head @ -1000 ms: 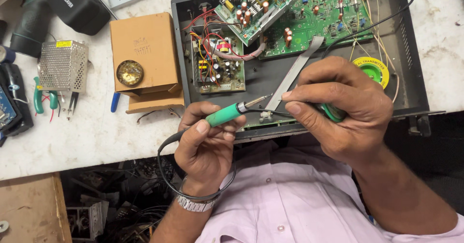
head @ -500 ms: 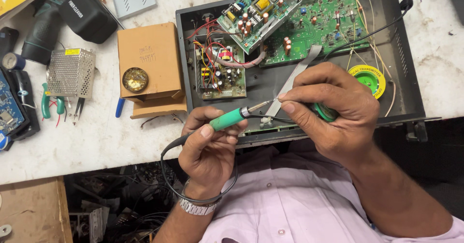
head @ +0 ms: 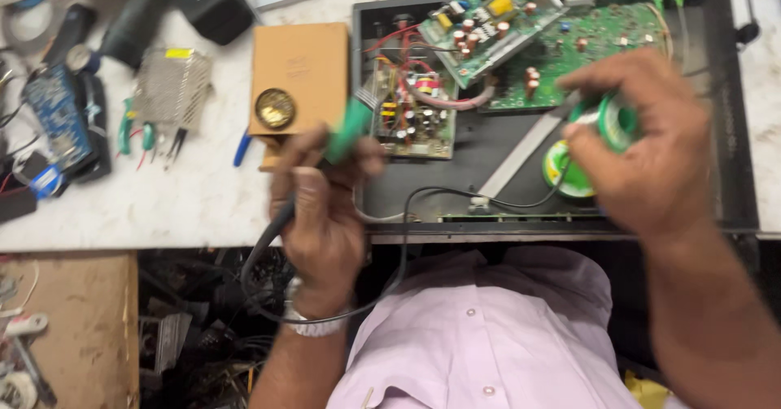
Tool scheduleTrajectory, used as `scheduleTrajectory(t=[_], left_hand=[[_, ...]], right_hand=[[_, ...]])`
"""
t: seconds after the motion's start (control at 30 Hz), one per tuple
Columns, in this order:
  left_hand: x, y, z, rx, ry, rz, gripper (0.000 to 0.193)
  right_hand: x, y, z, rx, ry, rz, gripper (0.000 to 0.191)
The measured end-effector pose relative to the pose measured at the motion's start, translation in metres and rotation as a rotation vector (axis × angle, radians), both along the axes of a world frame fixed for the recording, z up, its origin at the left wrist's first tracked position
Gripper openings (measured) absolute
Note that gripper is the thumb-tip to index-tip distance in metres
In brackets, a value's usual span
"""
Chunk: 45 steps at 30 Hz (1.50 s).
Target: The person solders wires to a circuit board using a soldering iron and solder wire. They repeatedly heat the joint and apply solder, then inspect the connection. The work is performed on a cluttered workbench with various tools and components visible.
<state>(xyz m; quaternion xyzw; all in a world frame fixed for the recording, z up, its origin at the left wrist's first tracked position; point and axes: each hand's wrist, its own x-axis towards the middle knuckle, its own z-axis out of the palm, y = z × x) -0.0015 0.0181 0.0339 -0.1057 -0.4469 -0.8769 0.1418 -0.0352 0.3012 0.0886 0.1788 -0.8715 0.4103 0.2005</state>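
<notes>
Two hands at work over an open black chassis on the white counter. Left hand, fingers closed round a green-handled soldering iron; its long axis runs from the fist up and to the right, tip end toward the small power board just right of the hand, tip itself blurred. Cord loops off the near counter edge. Right hand, fingers pinched on a green solder spool, sits well right, over the chassis floor, w/ a second green spool lying below it. Left hand is the nearer one to the boards; big green board lies far side, between both hands. Brown cardboard box w/ round brass tin touches the left hand's far side, so little room leftward. Open floor in mid-chassis betw. hands; flat grey strip crosses it diagonally.
</notes>
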Motion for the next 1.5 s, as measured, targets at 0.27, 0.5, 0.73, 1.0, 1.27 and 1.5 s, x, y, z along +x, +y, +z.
scheduleTrajectory(t=[0.27,0.5,0.73,1.0,1.27,1.5], left_hand=[[-0.04,-0.074,0.026,-1.454,0.215,0.67,0.048],[-0.046,-0.069,0.017,-1.406,0.116,0.585,0.05],[-0.044,-0.031,0.032,-1.144,0.296,0.432,0.058],[-0.02,-0.008,0.043,-1.035,0.303,0.342,0.058],[-0.015,-0.015,0.037,-1.002,0.273,0.336,0.059],[-0.016,-0.008,0.034,-1.076,0.296,0.418,0.06]], right_hand=[[-0.043,0.014,-0.015,0.46,-0.106,-0.087,0.043],[-0.044,0.005,-0.013,0.398,0.06,0.036,0.048],[-0.074,-0.028,0.006,0.391,0.257,0.33,0.02],[-0.082,-0.051,0.016,0.521,0.449,0.537,0.025],[-0.078,-0.047,0.009,0.656,0.3,0.472,0.041],[-0.077,-0.058,-0.002,0.058,0.163,0.582,0.016]])
